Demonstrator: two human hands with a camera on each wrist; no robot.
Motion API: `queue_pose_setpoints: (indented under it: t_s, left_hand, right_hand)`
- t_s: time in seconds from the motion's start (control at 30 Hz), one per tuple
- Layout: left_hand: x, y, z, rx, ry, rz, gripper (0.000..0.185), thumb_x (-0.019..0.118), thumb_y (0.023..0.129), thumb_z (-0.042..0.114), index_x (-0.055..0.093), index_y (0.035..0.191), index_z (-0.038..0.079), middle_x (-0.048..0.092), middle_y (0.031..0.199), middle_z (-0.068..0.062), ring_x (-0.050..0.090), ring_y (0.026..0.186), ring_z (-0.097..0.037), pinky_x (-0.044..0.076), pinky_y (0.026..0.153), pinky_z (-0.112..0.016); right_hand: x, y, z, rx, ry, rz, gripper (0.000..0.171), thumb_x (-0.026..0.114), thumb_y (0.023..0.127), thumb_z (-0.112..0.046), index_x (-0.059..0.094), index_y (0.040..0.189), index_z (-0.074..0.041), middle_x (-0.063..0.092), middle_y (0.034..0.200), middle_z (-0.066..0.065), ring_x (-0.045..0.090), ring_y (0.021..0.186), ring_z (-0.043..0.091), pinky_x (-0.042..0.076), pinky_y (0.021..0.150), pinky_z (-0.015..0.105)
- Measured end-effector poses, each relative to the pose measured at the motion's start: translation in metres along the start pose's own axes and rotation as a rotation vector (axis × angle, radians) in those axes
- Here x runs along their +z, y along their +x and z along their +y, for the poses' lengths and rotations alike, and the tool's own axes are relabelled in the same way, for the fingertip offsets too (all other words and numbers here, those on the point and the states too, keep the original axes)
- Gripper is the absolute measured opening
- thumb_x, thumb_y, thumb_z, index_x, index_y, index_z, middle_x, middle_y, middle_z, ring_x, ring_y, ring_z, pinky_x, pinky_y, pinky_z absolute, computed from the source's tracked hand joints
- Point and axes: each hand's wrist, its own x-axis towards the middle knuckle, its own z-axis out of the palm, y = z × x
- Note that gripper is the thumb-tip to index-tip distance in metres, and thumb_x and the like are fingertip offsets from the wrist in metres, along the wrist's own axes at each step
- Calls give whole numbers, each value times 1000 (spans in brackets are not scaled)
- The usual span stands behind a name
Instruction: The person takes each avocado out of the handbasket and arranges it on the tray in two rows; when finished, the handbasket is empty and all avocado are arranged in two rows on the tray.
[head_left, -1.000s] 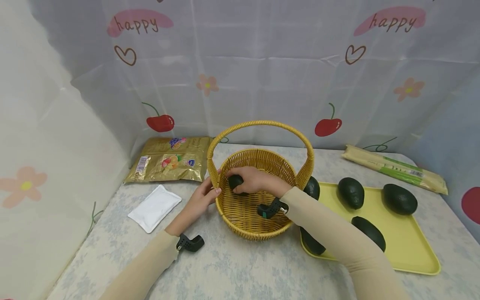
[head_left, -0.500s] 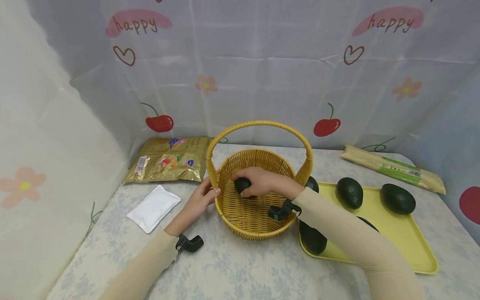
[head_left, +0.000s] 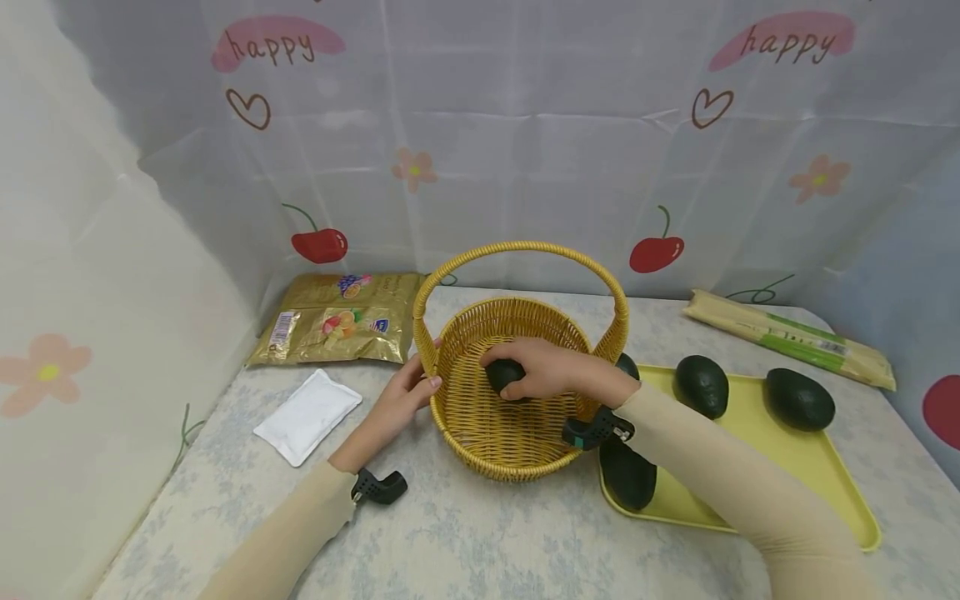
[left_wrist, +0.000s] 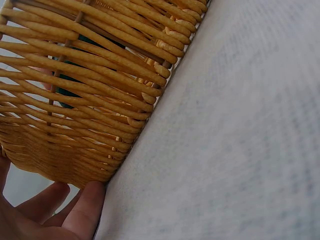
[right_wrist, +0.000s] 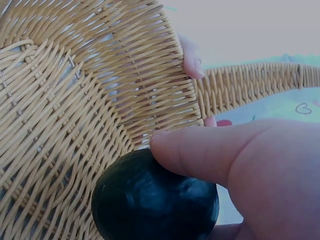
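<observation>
My right hand (head_left: 551, 369) is inside the yellow wicker basket (head_left: 517, 437), holding a dark green avocado (head_left: 504, 379) over its woven floor. In the right wrist view, the thumb lies along the top of this avocado (right_wrist: 155, 200); most of the other fingers are hidden. At the basket's left side, my left hand (head_left: 393, 408) grips the wall by the foot of the handle, thumb at the rim and fingers outside. The left wrist view shows those fingers (left_wrist: 87, 212) against the lower wickerwork, close to the tablecloth.
A yellow tray (head_left: 810, 492) with several avocados (head_left: 701, 386) stands right of the basket, partly under my right forearm. A long beige-green packet (head_left: 791, 337) lies behind it. Left are a gold bag (head_left: 337, 321) and a white packet (head_left: 309, 417).
My right hand has moved rightward inside the basket, carrying the avocado from near the left wall toward the middle. My left hand stays at the basket's left side.
</observation>
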Motion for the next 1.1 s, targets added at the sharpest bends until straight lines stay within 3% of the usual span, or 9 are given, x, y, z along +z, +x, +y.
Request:
queue_pose_setpoints:
  t_s: [0.43,0.73,0.87,0.97,1.1]
  left_hand:
    - [1,2,0,10,-15,-4,64,49,105,11,23,163,10,33,161,-29,44,140,-49,57,99,-39]
    - [0,4,0,11,-18,-8,64,48,105,11,22,163,10,34,160,-30,44,139,-50,57,98,-35]
    - [-1,1,1,2,-3,2,64,49,105,12,22,164,10,34,160,-30,45,138,-50,58,98,-36]
    - [-1,-1,2,-1,-4,4,65,49,105,11,22,164,10,34,160,-30,46,138,-50,58,98,-37]
    - [-1,-1,2,-2,-1,2,65,49,105,12,22,163,10,33,161,-30,45,138,-51,57,99,-40]
  right_hand:
    - [-9,-38,3,-47,19,70,53,69,97,-24,54,147,-20,58,142,12,58,118,30,54,88,41]
    - [-13,-95,10,-123,130,95,49,68,98,-25,55,145,-19,57,142,10,59,118,25,56,86,31]
    - [-14,-121,20,-91,168,112,49,67,99,-28,55,145,-20,56,146,9,58,122,25,56,88,30]
    - [-13,-141,30,-56,213,126,49,67,99,-31,55,145,-22,54,148,11,57,123,18,57,86,29]
    - [-11,-166,43,-49,293,153,49,67,99,-25,54,146,-20,53,147,16,60,101,4,56,72,26]
